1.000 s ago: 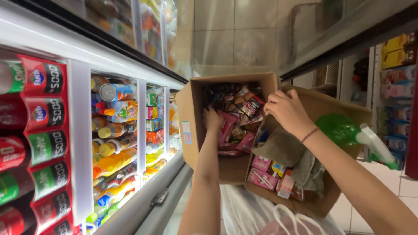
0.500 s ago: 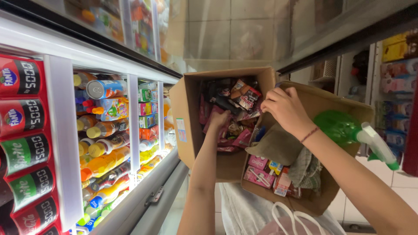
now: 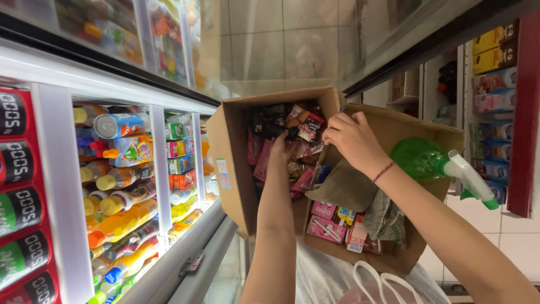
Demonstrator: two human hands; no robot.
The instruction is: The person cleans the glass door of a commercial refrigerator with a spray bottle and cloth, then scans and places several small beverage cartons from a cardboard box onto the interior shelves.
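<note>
From where I watch, the far left is a glass-fronted refrigerated display case (image 3: 163,186) with white frame bars, stacked with red and green drink cans at the edge and then rows of yellow-capped bottles (image 3: 118,208) lying on their sides, presumably so they feed toward the door. Further in are small coloured drink cartons (image 3: 180,163).

Next comes the tall brown cardboard box (image 3: 230,169), tipped so its open mouth faces me, which puts the contents within reach. The left hand (image 3: 279,153) is pushed into it among the small dark and pink snack packets (image 3: 275,141); its fingers are buried in the pile, so I cannot tell whether they are closed on a packet or only touching them.

The right hand (image 3: 351,138) sits at the box's upper right edge, fingers pinched together on a red-and-white snack packet (image 3: 308,130) at the top of the heap (a thin cord bracelet circles that wrist).

Just beside it, a second open cardboard box (image 3: 416,135) holds pink cartons (image 3: 326,225), a grey-brown cloth (image 3: 346,188) and a checked rag. A green plastic spray bottle (image 3: 433,163) with a white trigger rests on its rim. Shelves of boxed goods (image 3: 492,101) line the far right.
</note>
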